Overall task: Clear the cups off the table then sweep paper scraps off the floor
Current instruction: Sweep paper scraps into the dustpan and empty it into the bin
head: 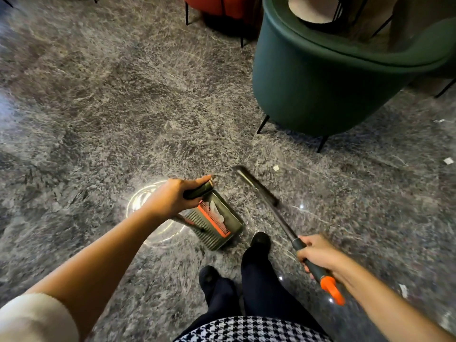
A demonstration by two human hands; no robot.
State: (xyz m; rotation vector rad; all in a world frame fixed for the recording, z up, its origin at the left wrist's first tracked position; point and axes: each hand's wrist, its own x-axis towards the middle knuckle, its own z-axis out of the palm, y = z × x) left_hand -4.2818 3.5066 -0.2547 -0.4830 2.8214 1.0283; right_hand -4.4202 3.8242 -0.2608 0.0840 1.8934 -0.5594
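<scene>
Both hands are full: my left hand (170, 198) is curled round the top of the dustpan (233, 215) handle, and my right hand (318, 253) wraps the dark grip of the broom (276, 213), just above its orange end cap.

Step in hand, as I judge it: the sweeping half of the task. No cups and no table top are in view, so I cannot confirm that the clearing is done.

The dustpan sits tilted on the grey marbled floor (98, 107) just ahead of my feet, with pale scraps already lying inside it beside the orange comb. The broom head, blurred, rests on the floor just beside the pan's far corner.

The nearest paper scrap (275, 168) lies near the broom head, on its far right side. Other scraps (448, 160) are scattered well apart at the right edge, past the green armchair (320, 77). They look small, white and flat.

The next move calls for reaching the bristles beyond the nearest scrap and drawing it toward the pan's mouth, which may need turning to face it.
</scene>
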